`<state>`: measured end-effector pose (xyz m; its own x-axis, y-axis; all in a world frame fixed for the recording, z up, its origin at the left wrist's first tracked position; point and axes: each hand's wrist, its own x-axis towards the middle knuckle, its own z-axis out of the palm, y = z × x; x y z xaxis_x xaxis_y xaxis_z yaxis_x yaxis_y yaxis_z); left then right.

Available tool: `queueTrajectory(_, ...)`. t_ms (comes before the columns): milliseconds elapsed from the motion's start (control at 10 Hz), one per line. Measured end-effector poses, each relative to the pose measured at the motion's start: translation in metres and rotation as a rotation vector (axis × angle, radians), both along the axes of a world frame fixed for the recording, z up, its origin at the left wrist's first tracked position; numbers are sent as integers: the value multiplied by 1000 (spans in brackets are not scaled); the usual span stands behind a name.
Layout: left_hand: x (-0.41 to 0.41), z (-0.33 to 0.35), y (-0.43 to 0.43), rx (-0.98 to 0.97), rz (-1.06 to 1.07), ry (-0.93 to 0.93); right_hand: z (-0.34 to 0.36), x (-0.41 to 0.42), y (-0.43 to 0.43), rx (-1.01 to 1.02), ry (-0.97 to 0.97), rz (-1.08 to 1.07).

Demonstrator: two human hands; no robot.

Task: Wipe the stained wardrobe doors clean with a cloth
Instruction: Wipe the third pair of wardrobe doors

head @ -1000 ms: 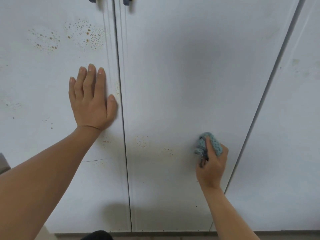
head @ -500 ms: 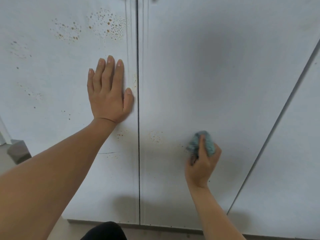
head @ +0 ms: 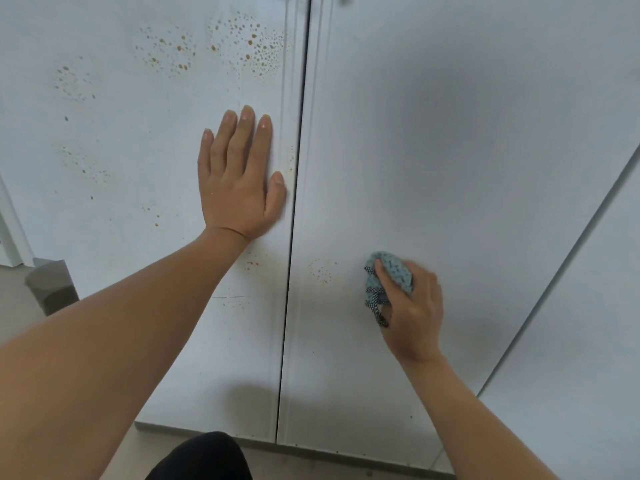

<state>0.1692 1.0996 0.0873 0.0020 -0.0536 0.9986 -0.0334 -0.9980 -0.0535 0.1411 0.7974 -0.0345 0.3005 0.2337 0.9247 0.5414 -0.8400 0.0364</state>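
Two white wardrobe doors meet at a dark vertical gap. The left door (head: 138, 140) carries several patches of brown speckled stains, densest near its top right (head: 249, 46). My left hand (head: 239, 181) presses flat on it, fingers straight, just left of the gap. On the middle door (head: 450, 133) a small brown stain patch (head: 322, 271) sits low, close to the gap. My right hand (head: 412, 313) grips a bunched teal cloth (head: 391, 275) against this door, just right of that patch.
A third white door (head: 588, 323) lies to the right past a slanted gap. A grey bin (head: 52, 289) stands on the floor at the left edge. Dark clothing (head: 204, 459) shows at the bottom, in front of the doors' lower edge.
My right hand has slid the cloth leftward along the middle door toward the low stain patch. My left hand stays pressed on the left door. The view has shifted left.
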Motion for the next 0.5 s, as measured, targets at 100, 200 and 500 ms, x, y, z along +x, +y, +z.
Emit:
queueTrajectory(100, -1, 1, 0, 0, 3, -2, -9, -3, 2, -156, 105, 33)
queueTrajectory(200, -1, 0, -1, -1, 5, -7, 8, -9, -4, -335, 92, 125)
queueTrajectory(500, -3, 0, -1, -1, 5, -13, 22, -3, 10, -483, -23, 158)
